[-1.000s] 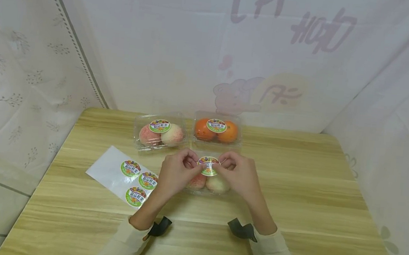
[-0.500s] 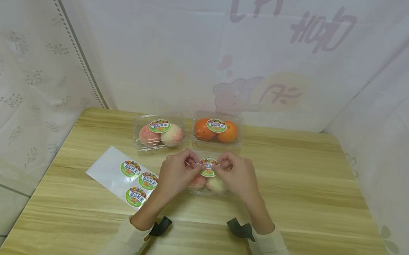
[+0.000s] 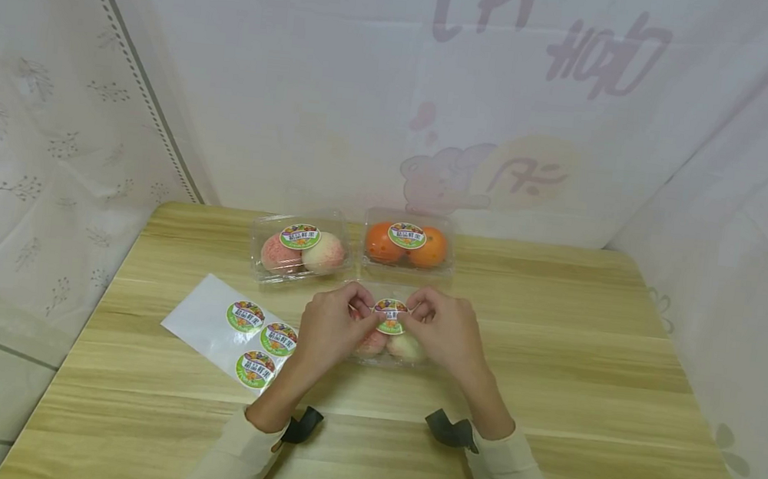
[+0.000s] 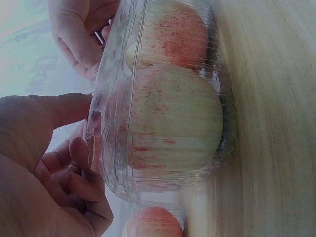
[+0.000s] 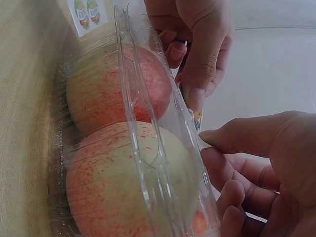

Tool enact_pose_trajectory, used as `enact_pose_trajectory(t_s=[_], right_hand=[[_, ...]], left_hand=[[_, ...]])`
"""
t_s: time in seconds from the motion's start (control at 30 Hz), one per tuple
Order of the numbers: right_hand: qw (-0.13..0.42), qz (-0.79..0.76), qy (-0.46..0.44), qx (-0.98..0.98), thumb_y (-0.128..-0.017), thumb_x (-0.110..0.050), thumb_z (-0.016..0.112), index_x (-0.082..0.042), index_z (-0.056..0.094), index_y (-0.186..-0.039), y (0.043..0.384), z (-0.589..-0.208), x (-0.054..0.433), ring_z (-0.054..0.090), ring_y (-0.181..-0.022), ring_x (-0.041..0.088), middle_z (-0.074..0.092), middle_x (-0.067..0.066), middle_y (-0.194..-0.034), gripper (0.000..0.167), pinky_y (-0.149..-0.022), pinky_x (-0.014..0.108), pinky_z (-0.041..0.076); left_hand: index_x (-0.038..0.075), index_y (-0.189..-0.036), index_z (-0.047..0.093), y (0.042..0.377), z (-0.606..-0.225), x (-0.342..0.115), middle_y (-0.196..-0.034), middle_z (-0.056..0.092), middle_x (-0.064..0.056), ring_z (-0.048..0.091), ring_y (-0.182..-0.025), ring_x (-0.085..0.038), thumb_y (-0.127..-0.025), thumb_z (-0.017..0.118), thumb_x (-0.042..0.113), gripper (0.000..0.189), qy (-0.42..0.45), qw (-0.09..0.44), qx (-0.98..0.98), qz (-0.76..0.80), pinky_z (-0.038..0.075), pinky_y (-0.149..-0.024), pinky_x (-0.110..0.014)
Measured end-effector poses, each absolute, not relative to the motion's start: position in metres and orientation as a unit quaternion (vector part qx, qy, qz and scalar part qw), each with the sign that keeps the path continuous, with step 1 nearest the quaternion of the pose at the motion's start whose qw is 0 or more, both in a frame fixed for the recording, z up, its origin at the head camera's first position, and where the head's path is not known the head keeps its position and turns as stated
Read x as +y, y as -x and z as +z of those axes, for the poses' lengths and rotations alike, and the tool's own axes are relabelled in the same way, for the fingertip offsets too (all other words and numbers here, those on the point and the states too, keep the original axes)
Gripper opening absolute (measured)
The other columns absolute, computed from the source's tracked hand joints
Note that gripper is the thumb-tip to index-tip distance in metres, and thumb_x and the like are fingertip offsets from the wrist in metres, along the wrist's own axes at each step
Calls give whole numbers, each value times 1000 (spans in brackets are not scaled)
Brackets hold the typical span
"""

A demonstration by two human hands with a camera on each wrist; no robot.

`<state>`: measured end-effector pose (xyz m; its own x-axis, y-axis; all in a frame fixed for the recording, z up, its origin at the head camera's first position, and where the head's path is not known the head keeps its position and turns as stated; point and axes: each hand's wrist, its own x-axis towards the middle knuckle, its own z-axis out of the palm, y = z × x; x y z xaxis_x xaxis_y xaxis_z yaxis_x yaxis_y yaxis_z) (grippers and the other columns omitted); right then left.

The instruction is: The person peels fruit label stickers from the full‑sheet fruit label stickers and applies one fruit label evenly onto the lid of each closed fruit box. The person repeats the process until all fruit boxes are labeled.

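A round fruit sticker [image 3: 390, 317] with a white lettered band lies over the lid of a clear plastic box [image 4: 118, 180] holding two peaches [image 3: 404, 347]. My left hand [image 3: 332, 325] pinches the sticker's left edge between thumb and forefinger. On the opposite edge, my right hand [image 3: 447, 336] does the same. In the right wrist view the sticker's edge [image 5: 197, 121] shows between both thumbs, right at the lid. The left wrist view shows both hands close along the lid, with the sticker hidden.
Behind stand a labelled box of peaches [image 3: 303, 251] and a labelled box of oranges [image 3: 406, 245]. A white backing sheet [image 3: 206, 315] with several stickers lies left, partly under my left forearm. Curtains enclose the wooden table [image 3: 585, 382].
Both hands have lowered the sticker slightly toward me over the lid, still pinching its edges. The boxes at the back and the sticker sheet stay put.
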<state>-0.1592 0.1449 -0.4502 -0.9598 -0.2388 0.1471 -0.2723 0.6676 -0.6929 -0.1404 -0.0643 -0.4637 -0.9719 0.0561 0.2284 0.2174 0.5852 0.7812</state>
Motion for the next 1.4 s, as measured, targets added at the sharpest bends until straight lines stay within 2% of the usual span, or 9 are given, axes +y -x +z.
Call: enact_pose_trajectory(t_s=[0.9, 1.4], right_hand=[[28, 360, -146, -921, -92, -13, 86, -10, 75, -93, 159, -452, 144, 57, -61, 9, 71, -8, -71, 11, -59, 30, 46], [42, 343, -141, -928, -91, -15, 87, -11, 75, -92, 158, -454, 141, 56, -60, 10, 69, -8, -70, 12, -56, 30, 45]], left_hand=[[13, -91, 74, 140, -465, -64, -75, 69, 8, 60, -62, -5, -89, 94, 17, 20, 78, 90, -890, -441, 50, -57, -28], [13, -90, 75, 140, -466, -63, -73, 68, 9, 56, -58, -5, -87, 94, 16, 20, 78, 100, -894, -430, 47, -54, -27]])
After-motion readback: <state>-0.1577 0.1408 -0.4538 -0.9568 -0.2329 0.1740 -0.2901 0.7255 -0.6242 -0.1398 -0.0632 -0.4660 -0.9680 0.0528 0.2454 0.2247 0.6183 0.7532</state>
